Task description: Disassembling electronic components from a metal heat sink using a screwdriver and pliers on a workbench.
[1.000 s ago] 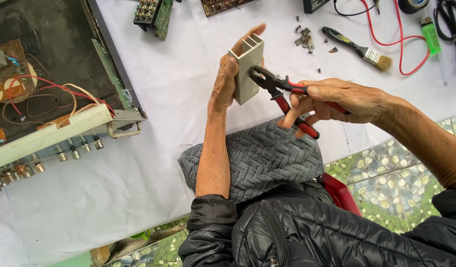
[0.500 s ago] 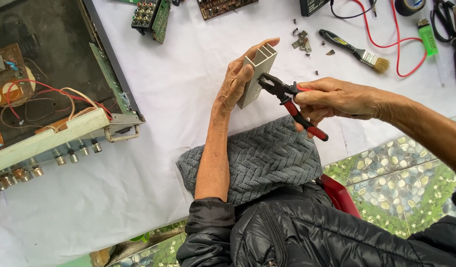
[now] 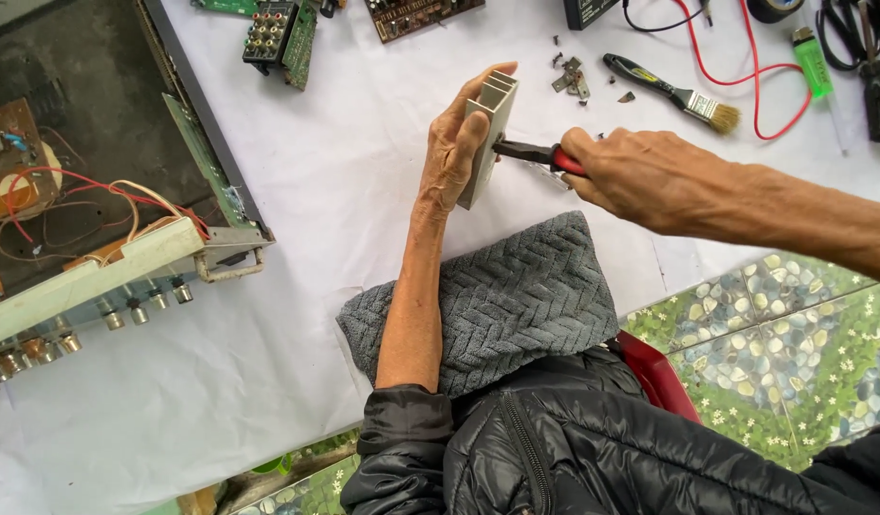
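Two hands at work over white cloth [image 3: 297, 315]. Left hand [image 3: 454, 153] grips a grey finned heatsink [image 3: 488, 133], held upright above a grey towel [image 3: 516, 305]. Right hand [image 3: 640, 176] closed round red-handled pliers [image 3: 540, 154], nose touching the heatsink's right face. Open amplifier chassis [image 3: 87, 191] left; brush [image 3: 674, 92], green lighter [image 3: 812, 62] far right.

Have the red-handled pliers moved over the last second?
Yes. The pliers have swung from pointing diagonally to lying level, nose against the grey metal heat sink, away from the grey towel.

Matt grey metal heatsink [image 3: 486, 138], knitted cloth [image 3: 516, 296]
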